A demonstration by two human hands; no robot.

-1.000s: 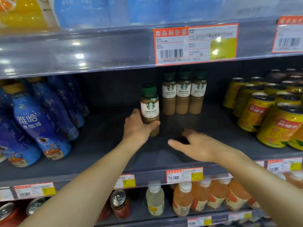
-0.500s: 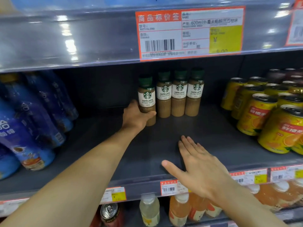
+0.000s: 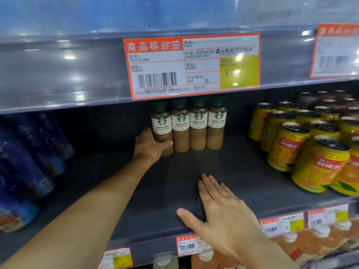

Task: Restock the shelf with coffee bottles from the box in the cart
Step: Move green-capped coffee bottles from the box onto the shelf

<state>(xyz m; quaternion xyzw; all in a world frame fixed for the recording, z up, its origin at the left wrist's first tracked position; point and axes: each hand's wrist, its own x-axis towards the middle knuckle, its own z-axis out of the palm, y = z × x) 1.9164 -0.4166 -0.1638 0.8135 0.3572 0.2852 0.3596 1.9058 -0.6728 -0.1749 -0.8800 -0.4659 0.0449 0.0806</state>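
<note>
- We are gripping the coffee bottle (image 3: 161, 129) with our left hand (image 3: 150, 147), fingers curled round its lower half; it is standing upright at the back of the dark shelf (image 3: 242, 167), touching the left end of a row of three matching bottles (image 3: 198, 125).
- Our right hand (image 3: 223, 208) is lying flat near the shelf's front edge, fingers straight, holding nothing.
- Yellow orange-drink cans (image 3: 303, 152) are crowding the right side; blue bottles (image 3: 25, 171) are leaning at the left.
- An orange price tag (image 3: 191, 65) is hanging on the shelf edge above.
</note>
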